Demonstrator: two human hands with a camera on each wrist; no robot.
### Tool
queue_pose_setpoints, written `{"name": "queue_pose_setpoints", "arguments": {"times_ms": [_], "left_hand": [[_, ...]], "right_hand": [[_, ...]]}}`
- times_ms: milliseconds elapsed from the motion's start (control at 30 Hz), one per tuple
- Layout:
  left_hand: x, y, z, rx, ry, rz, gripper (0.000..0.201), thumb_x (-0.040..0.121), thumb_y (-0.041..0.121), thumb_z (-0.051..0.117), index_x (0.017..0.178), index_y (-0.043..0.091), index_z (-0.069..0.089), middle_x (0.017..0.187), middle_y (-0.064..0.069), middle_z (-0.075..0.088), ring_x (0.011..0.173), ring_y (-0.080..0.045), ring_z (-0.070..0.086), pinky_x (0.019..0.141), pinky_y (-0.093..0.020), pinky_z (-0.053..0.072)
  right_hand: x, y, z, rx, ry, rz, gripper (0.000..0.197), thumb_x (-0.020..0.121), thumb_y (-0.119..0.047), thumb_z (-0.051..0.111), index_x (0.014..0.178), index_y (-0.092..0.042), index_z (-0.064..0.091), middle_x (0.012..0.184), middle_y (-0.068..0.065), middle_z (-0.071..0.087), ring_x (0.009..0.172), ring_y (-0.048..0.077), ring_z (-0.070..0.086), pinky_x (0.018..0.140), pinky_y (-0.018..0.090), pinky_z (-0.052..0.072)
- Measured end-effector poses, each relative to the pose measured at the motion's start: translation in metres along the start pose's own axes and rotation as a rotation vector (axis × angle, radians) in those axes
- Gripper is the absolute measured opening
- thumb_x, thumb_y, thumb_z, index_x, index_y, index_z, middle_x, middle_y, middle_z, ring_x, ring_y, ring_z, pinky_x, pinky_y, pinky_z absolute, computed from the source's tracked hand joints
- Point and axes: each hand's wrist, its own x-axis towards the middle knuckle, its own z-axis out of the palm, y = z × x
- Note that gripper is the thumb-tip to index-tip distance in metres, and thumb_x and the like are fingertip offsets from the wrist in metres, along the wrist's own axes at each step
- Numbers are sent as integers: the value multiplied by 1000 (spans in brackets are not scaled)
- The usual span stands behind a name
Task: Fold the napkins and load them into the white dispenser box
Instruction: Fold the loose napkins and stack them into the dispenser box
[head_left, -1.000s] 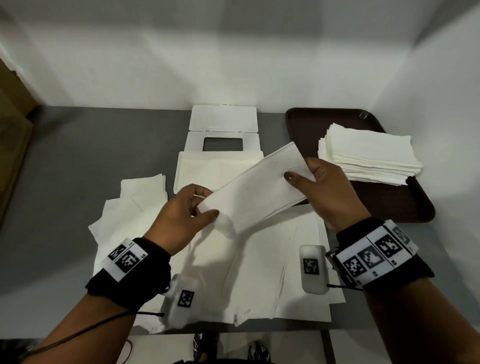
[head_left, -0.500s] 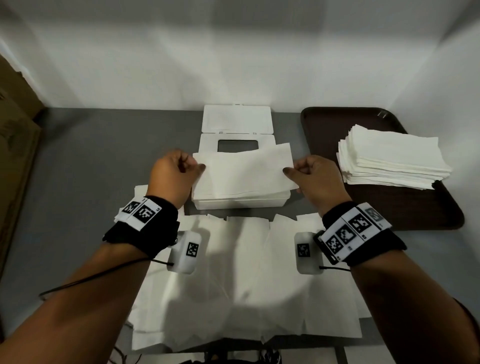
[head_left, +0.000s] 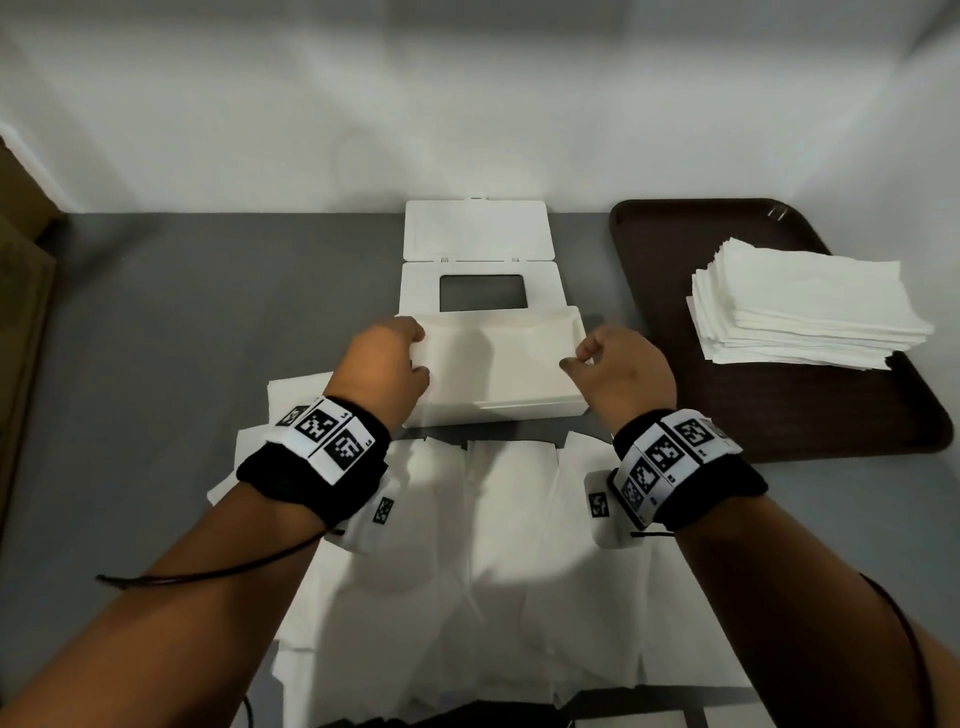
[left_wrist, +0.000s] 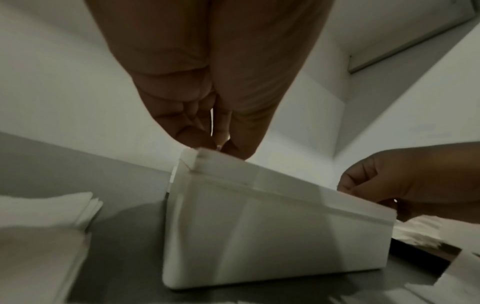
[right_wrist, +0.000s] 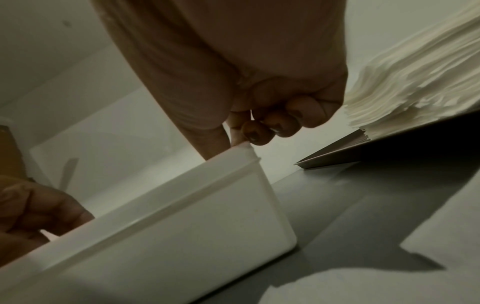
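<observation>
The white dispenser box stands open mid-surface, its lid flipped back toward the far edge, and a folded napkin lies across its mouth. A dark tray at the right edge carries a napkin stack. The left hand pinches the napkin's left end with curled fingers; the right hand pinches its right end. A second ago the napkin was held slanted above the loose napkins at the near edge; now it sits level on the box.
</observation>
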Motion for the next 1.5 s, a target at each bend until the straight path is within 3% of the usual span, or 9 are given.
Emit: {"name": "queue_pose_setpoints", "arguments": {"times_ms": [133,233,400,633,733,867,1000,1200,1500], "left_hand": [[0,-2,4,65,-11,0,42,82,13,67,123,11,57,123,-12,52,106,-30,58,93,-34,44],[-3,-2,6,84,74,-1,46,77,15,73,121,13,58,124,-9,39,103,-30,54,93,-36,47],[-13,8,3,72,171,46,37,82,25,69,117,13,61,122,-10,42,109,-29,50,91,-35,45],[-58,38,22,-100,108,167,23,84,29,66,105,19,64,107,2,45,81,-16,51,77,-26,45],[-78,47,41,-149,25,209,15,85,26,64,98,17,65,95,4,48,80,-11,53,76,-22,43],[-96,56,66,-66,-204,154,21,87,34,60,101,18,59,96,3,57,74,-8,46,71,-20,34],[-108,66,82,-3,-306,35,34,86,40,61,108,15,56,107,-3,53,84,-19,55,82,-30,47],[-117,77,94,63,-306,-59,51,76,47,70,111,13,53,112,-6,48,101,-26,53,89,-39,47],[-120,88,103,-1,-252,-152,58,71,33,80,113,7,49,115,-12,50,103,-29,54,88,-36,45]], "right_hand": [[0,-3,2,-45,-5,-6,18,82,-33,69,79,-24,54,90,-3,59,85,20,58,70,29,43],[0,-7,0,-28,-11,1,23,79,-32,73,86,-21,54,95,-3,57,83,18,56,69,28,39],[-3,-9,-24,56,-29,-7,31,77,-33,75,95,-17,55,97,-4,52,82,17,53,70,29,38],[-32,31,-49,85,-274,-92,20,80,-33,74,79,-20,60,68,-9,52,63,5,49,55,19,31],[-46,47,-49,-12,-414,-114,20,79,-33,76,86,-20,63,79,-6,57,75,12,54,63,22,36],[-57,61,-42,-136,-437,-103,48,74,-38,79,113,-19,60,112,0,56,106,17,55,88,28,43],[-62,65,-36,-267,-462,-132,70,71,-47,79,129,-20,51,131,4,50,121,24,47,103,37,40],[-71,69,-34,-303,-430,-165,68,73,-50,76,129,-21,51,128,7,48,123,28,42,102,42,41],[-73,68,-33,-315,-418,-188,61,73,-50,76,123,-21,55,126,6,51,122,28,44,98,43,44]]}}
